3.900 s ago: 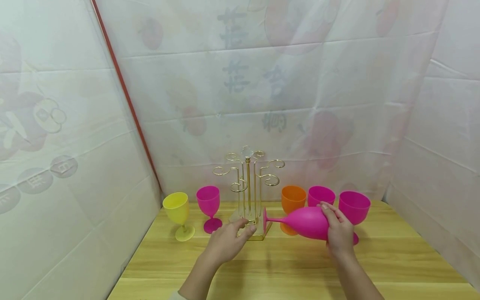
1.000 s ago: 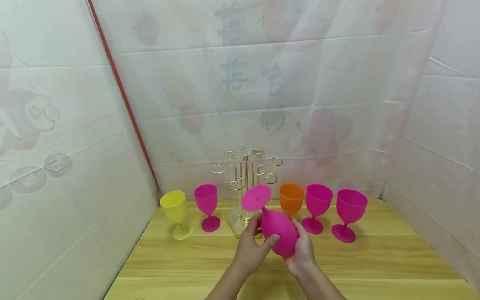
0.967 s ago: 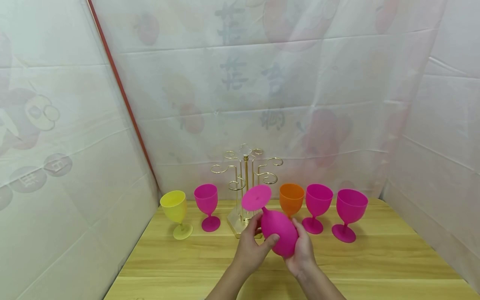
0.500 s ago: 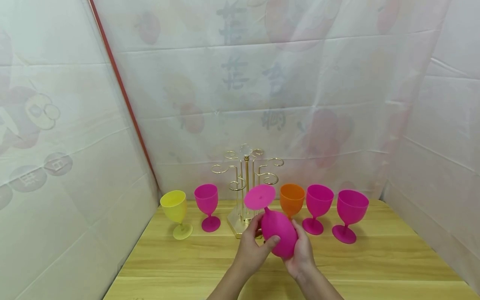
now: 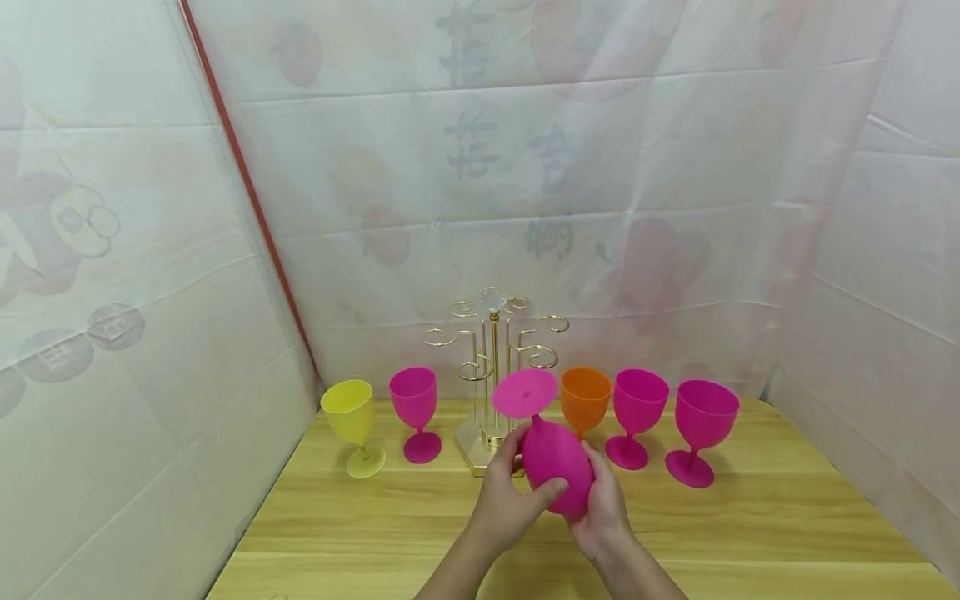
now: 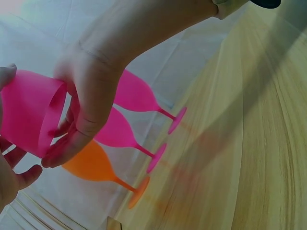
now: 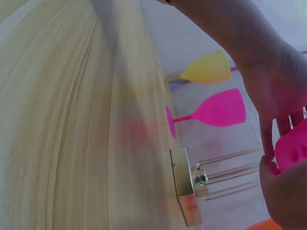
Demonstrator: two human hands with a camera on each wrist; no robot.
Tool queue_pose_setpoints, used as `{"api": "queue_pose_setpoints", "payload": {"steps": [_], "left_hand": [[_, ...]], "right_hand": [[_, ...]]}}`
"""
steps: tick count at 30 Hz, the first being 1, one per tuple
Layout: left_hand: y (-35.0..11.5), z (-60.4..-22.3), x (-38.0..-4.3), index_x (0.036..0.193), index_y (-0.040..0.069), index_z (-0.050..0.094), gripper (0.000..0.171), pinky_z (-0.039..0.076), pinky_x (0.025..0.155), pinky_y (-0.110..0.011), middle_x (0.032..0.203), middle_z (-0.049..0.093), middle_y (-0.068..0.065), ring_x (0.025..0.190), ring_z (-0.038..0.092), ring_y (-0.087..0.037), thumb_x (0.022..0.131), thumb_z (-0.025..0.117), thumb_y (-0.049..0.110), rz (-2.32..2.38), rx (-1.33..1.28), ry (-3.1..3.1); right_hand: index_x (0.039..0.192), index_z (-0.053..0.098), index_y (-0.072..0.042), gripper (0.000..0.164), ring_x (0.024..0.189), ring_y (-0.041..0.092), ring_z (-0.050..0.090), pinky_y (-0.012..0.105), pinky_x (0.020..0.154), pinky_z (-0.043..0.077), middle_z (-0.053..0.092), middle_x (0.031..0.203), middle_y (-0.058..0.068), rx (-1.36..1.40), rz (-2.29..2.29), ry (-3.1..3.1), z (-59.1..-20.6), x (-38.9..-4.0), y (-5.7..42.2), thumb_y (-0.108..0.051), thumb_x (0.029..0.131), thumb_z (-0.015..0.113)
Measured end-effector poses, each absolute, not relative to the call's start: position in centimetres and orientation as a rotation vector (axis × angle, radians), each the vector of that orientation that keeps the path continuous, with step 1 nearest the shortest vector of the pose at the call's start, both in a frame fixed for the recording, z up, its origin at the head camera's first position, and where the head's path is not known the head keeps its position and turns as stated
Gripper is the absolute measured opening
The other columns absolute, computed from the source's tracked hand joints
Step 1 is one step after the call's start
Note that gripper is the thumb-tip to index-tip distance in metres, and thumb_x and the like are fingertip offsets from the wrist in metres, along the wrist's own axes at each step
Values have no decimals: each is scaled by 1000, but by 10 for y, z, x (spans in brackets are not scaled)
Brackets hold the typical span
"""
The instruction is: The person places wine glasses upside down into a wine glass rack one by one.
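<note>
Both hands hold a pink plastic goblet (image 5: 558, 467) in front of the rack, raised above the table. It is tilted upside down, its round foot uppermost and leaning to the left. My left hand (image 5: 506, 500) grips the bowl from the left, the thumb lying across its near side. From the right, my right hand (image 5: 603, 508) cups the bowl close to the rim; in the left wrist view its fingers curl at the rim of the goblet (image 6: 31, 110). Behind them stands a gold wire rack (image 5: 495, 350) with curled arms and a glass knob.
Left of the rack, a yellow goblet (image 5: 351, 412) and a pink goblet (image 5: 414, 398) stand upright. To its right stand an orange goblet (image 5: 585, 400) and two further pink goblets, the outer pink goblet (image 5: 705, 417) farthest right. Patterned sheets (image 5: 450, 167) enclose the wooden table (image 5: 360, 542).
The right hand has brought the goblet from lying sideways at the right to the middle, and the left hand has taken hold too. Over the last second its foot has shifted slightly right.
</note>
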State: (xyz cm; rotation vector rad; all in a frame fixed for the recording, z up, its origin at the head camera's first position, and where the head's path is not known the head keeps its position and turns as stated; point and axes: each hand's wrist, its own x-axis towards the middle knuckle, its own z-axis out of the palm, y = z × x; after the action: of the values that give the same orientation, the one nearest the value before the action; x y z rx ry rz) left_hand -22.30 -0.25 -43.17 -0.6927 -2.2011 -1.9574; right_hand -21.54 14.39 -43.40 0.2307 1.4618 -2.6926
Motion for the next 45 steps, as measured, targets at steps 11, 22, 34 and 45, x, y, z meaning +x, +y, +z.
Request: {"api": "queue_pose_setpoints", "payload": {"steps": [11, 22, 34, 45], "left_hand": [[-6, -431, -226, 145, 31, 41, 72, 52, 90, -33, 135, 52, 10, 118, 52, -18, 83, 77, 36, -1963, -683, -2203], [-8, -433, -229, 144, 30, 43, 70, 51, 92, -35, 133, 54, 11, 119, 52, -15, 83, 77, 37, -1925, -677, -2207], [-9, -439, -236, 145, 34, 41, 73, 55, 86, -36, 132, 53, 8, 115, 54, -19, 82, 78, 42, -1869, -608, -2290], [-10, -445, -244, 144, 35, 42, 70, 58, 79, -30, 133, 52, 6, 110, 57, -21, 83, 78, 39, -1841, -617, -2298]], "right_hand": [[130, 51, -21, 43, 111, 8, 56, 24, 98, 48, 58, 118, -12, 271, -2681, 1625, -435, -215, 146, -52, 101, 44], [128, 51, -7, 44, 106, 14, 57, 24, 94, 51, 60, 114, -3, 155, -2683, 1904, -427, -219, 156, -43, 103, 44], [138, 49, -9, 42, 119, 11, 55, 19, 95, 48, 57, 128, 0, -151, -2413, 2331, -415, -222, 161, -31, 102, 54], [142, 47, -9, 48, 126, 24, 49, 17, 94, 49, 50, 141, 12, -387, -2252, 2460, -421, -225, 157, -21, 98, 61]]}}
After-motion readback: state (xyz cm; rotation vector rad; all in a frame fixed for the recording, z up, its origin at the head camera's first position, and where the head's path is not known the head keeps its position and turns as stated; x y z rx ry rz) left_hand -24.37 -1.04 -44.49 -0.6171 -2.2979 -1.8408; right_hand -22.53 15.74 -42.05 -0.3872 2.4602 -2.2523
